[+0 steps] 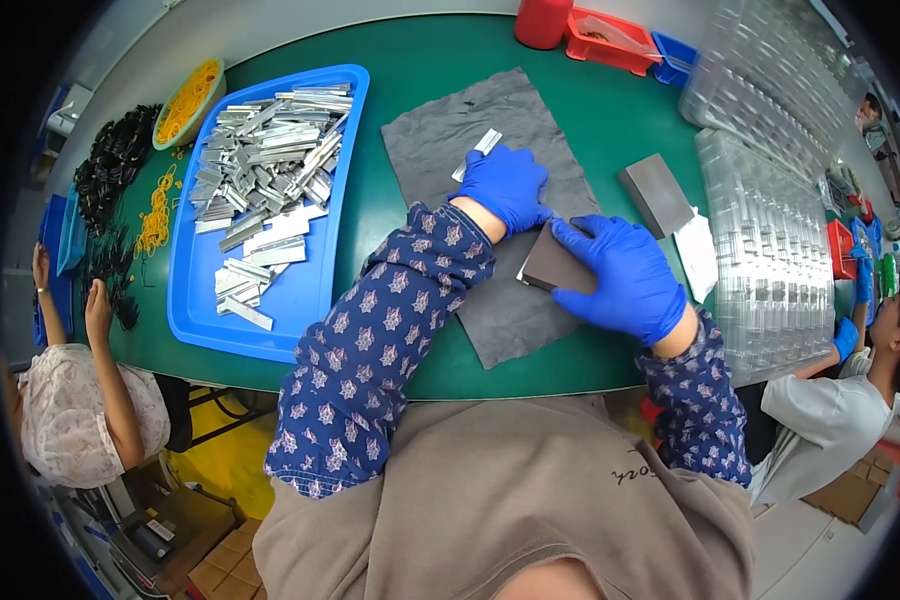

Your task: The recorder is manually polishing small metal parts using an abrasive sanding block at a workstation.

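Both my hands wear blue gloves and work over a dark grey cloth. My right hand is wrapped round a dark grey rectangular block, thumb and fingers on opposite sides. A pale corner shows at the block's near left end. My left hand is curled down onto the cloth, its thumb side close to the block's far end. What its fingers hold, if anything, is hidden beneath the glove. A silvery metal strip lies on the cloth just past the left knuckles.
Left stands a blue tray of metal strips. Beyond it are a bowl of yellow bands and black pieces. To the right lie a second grey block, a white packet and clear plastic trays. People sit on both sides.
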`<state>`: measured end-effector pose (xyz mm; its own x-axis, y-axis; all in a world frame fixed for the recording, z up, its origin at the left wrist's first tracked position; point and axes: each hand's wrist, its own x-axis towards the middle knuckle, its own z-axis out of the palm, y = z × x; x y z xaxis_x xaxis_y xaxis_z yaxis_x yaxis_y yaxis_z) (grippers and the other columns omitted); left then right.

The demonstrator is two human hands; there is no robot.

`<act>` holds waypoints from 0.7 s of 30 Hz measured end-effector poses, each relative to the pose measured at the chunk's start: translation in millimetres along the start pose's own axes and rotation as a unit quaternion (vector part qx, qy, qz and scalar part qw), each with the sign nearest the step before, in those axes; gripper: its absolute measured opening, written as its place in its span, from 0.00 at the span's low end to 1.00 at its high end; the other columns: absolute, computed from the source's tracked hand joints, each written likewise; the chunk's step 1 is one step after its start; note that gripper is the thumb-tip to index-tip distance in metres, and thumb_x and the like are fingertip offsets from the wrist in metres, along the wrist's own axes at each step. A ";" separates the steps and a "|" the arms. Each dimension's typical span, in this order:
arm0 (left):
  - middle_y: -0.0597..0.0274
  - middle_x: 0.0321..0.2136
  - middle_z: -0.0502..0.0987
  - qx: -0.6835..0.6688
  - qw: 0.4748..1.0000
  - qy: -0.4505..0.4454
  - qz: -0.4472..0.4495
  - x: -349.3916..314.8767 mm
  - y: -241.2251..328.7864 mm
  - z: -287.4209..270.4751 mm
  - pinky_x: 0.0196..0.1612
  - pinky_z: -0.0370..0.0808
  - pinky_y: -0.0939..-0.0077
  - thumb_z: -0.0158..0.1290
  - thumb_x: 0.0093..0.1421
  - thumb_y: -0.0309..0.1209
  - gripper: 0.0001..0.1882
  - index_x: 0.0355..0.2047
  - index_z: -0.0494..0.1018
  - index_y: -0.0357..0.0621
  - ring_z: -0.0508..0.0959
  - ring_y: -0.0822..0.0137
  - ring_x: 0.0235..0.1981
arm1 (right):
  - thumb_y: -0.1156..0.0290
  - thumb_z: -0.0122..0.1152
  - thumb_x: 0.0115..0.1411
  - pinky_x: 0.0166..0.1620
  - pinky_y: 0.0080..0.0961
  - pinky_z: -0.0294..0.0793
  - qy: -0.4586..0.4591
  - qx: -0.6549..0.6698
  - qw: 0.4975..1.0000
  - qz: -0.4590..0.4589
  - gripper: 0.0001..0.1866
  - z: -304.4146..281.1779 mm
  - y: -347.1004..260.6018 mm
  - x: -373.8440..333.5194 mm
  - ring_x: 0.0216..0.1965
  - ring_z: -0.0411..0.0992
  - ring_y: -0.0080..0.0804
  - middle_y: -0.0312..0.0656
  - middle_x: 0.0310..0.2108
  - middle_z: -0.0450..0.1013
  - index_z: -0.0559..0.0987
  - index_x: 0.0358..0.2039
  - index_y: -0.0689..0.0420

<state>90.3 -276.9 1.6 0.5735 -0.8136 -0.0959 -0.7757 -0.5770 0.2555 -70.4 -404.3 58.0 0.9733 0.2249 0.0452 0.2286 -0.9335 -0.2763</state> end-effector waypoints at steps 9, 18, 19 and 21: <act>0.59 0.29 0.73 -0.160 0.980 0.111 0.049 -78.2 7.2 2.3 0.40 0.66 0.57 0.57 0.51 0.47 0.15 0.27 0.74 0.49 0.74 0.55 0.36 | 0.65 0.69 0.48 0.56 0.38 0.68 0.141 0.071 0.980 0.119 0.35 -10.6 42.4 -26.7 0.52 0.69 0.52 0.53 0.52 0.70 0.70 0.58 0.57; 0.57 0.26 0.71 -0.053 0.982 0.179 0.017 -100.9 36.0 28.5 0.35 0.64 0.60 0.59 0.50 0.46 0.17 0.26 0.73 0.46 0.73 0.57 0.31 | 0.57 0.63 0.50 0.53 0.41 0.65 0.066 -0.070 0.995 0.035 0.35 9.3 -1.8 -5.1 0.50 0.68 0.52 0.55 0.54 0.67 0.69 0.59 0.54; 0.56 0.25 0.71 -0.061 0.985 0.164 0.010 -99.8 36.0 29.4 0.35 0.64 0.60 0.59 0.50 0.46 0.17 0.26 0.73 0.46 0.73 0.57 0.31 | 0.57 0.62 0.49 0.50 0.41 0.66 0.049 -0.070 0.995 0.041 0.34 15.8 -6.9 -4.3 0.48 0.68 0.50 0.54 0.53 0.68 0.71 0.57 0.55; 0.58 0.24 0.72 -0.067 0.982 0.176 0.005 -100.7 37.6 31.0 0.34 0.65 0.60 0.60 0.50 0.45 0.16 0.25 0.73 0.46 0.73 0.57 0.29 | 0.57 0.63 0.48 0.49 0.41 0.66 0.028 -0.081 0.995 0.049 0.34 8.9 -7.8 0.4 0.47 0.68 0.50 0.54 0.52 0.68 0.71 0.57 0.56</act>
<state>-4.7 -218.9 -9.0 0.6401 -0.7297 0.2402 -0.7535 -0.5353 0.3818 -71.9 -394.4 51.6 0.9897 0.1184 0.0805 0.1278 -0.9841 -0.1234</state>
